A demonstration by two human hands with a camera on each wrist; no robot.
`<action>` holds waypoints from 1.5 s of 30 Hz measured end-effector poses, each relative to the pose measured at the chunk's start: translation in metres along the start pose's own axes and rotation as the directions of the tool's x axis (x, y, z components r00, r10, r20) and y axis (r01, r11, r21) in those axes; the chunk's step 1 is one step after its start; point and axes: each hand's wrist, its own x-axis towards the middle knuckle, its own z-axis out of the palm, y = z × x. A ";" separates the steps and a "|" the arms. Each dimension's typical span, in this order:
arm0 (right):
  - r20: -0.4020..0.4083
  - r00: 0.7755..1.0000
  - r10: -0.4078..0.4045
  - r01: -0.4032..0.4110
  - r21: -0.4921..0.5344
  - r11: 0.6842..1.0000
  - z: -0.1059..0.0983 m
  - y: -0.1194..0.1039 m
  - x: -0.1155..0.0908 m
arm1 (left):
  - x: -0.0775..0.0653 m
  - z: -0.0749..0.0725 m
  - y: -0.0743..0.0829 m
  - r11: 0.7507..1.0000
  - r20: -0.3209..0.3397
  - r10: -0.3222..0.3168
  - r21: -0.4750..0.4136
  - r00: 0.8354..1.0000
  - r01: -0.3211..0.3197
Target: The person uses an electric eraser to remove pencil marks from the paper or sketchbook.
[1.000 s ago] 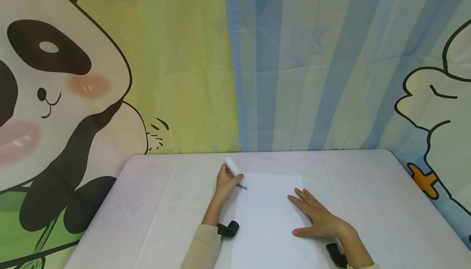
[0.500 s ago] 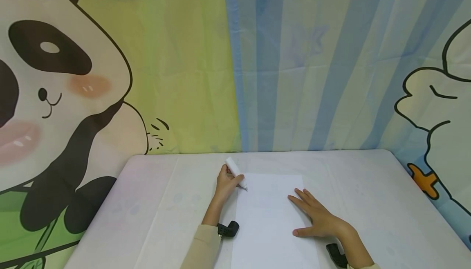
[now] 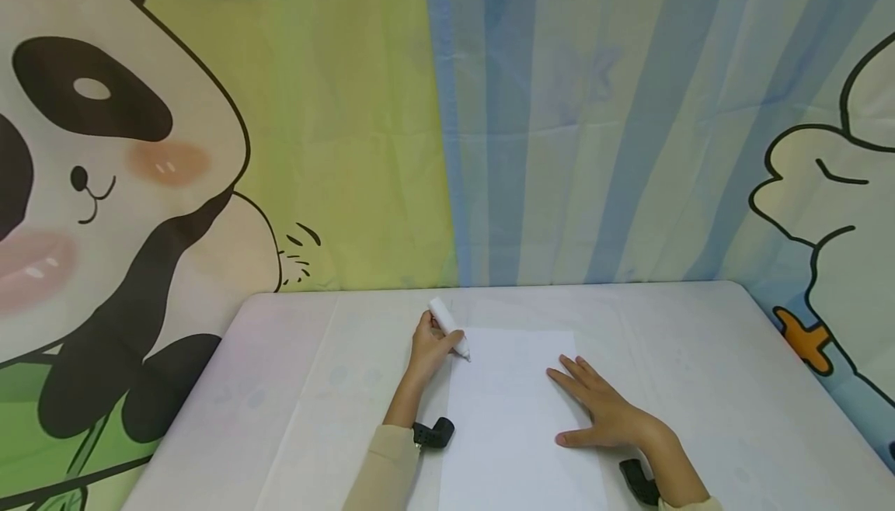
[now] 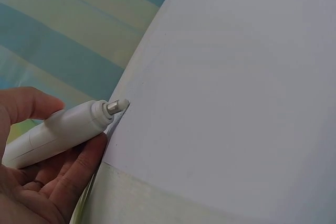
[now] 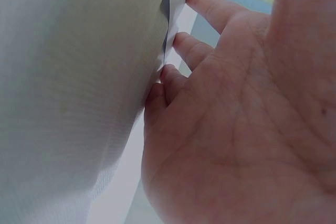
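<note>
My left hand [image 3: 427, 353] grips a white electric eraser [image 4: 63, 130] at the upper left corner of a white sheet of paper [image 3: 517, 410]. Its short metal sleeve and pale rounded tip point toward the paper and sit right at its edge in the left wrist view. Thumb and fingers lie on opposite sides of the barrel. Spread over the right side of the sheet is my right hand [image 3: 607, 416], palm down with fingers extended and nothing held. In the right wrist view, its fingertips [image 5: 181, 39] meet the paper, whose edge lifts a little there.
A pale cloth-covered table [image 3: 336, 418] carries the sheet. Behind it hangs a curtain [image 3: 559, 146] with blue stripes and a yellow-green panel bearing a large cartoon panda [image 3: 126, 185]. Black wrist cameras [image 3: 435, 433] sit beside both wrists.
</note>
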 end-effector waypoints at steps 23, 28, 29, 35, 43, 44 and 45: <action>-0.008 1.000 -0.007 0.007 -0.004 1.000 0.002 0.003 0.000 | -0.023 -0.004 0.040 0.999 0.038 0.017 0.029 0.999 -0.018; -0.008 1.000 -0.004 0.004 -0.002 1.000 0.002 0.004 0.001 | -0.028 -0.005 0.048 0.999 0.032 0.022 0.028 0.999 -0.022; -0.008 1.000 -0.005 0.005 -0.002 1.000 0.002 0.004 0.001 | -0.028 -0.005 0.047 0.999 0.030 0.022 0.025 0.999 -0.023; -0.009 1.000 -0.003 0.003 -0.010 1.000 0.002 0.003 0.001 | -0.025 -0.006 0.044 1.000 0.031 0.020 0.001 0.999 -0.020; -0.005 1.000 0.002 -0.002 -0.011 1.000 0.001 0.002 0.001 | -0.023 -0.007 0.041 1.000 0.034 0.025 -0.011 0.999 -0.024; -0.006 1.000 0.001 -0.002 -0.012 1.000 0.001 0.002 0.001 | -0.023 -0.007 0.041 1.000 0.034 0.026 -0.011 0.999 -0.025; -0.006 1.000 0.000 0.000 -0.014 1.000 0.001 0.002 0.001 | -0.023 -0.007 0.041 1.000 0.033 0.025 -0.009 0.999 -0.025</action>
